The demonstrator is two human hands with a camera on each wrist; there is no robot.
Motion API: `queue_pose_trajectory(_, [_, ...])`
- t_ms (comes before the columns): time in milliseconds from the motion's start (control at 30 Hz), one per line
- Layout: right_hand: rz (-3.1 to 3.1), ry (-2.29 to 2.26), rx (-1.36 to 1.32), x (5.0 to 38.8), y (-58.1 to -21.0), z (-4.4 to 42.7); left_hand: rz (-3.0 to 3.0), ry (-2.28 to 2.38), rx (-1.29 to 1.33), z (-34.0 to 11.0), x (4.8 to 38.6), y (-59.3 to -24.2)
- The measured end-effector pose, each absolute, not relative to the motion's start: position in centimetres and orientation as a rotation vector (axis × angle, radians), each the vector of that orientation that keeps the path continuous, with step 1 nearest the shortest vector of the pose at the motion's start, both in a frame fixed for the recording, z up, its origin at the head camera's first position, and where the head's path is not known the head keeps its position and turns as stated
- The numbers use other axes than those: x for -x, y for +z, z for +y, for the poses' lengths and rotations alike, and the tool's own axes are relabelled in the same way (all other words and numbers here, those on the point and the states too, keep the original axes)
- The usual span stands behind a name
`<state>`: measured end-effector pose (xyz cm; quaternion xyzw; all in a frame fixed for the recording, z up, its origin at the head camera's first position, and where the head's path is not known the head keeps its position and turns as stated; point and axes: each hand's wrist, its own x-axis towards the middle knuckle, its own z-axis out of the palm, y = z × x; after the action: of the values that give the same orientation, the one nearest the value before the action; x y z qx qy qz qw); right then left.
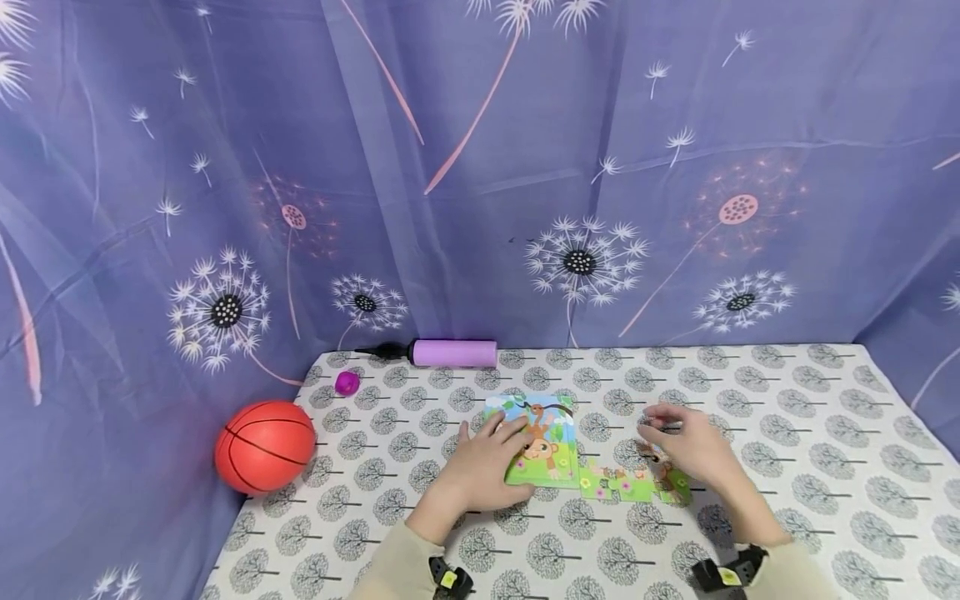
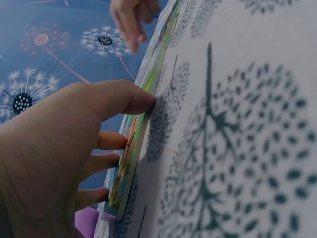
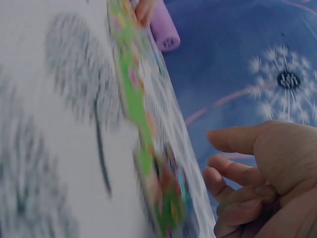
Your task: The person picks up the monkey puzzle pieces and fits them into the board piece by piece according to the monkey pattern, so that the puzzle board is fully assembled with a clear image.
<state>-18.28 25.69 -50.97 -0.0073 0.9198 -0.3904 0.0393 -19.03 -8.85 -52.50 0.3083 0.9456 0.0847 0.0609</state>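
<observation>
A monkey picture board [image 1: 558, 458] lies flat on the patterned cloth, with the left hand [image 1: 483, 468] resting on its left part, fingers spread. In the left wrist view the thumb of the left hand [image 2: 74, 144] touches the board's near edge [image 2: 130, 173]. Joined green puzzle pieces [image 1: 636, 487] form a row to the right of the board. Above the row's right end the right hand [image 1: 693, 446] is raised, fingers bent loosely. The right wrist view shows nothing held by the right hand [image 3: 267, 183], beside the blurred pieces [image 3: 131, 94].
A red ball [image 1: 266, 447] sits at the cloth's left edge. Toward the back left are a small magenta object [image 1: 347, 383] and a purple pump [image 1: 453, 352] with a black nozzle. Behind the table hangs a blue dandelion curtain [image 1: 480, 250].
</observation>
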Motion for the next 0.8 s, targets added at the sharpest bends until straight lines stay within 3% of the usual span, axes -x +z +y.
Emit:
queue_pose_trajectory(267, [2.852,-1.014,0.039,17.5,-51.6,28.3,2.844,0.286,-0.934,-9.2,19.2,-52.6])
queue_pose_trajectory(800, [2.858,-0.95,-0.072,16.9,-51.9,28.2,2.844,0.296,-0.951,-9.5,19.1,-52.7])
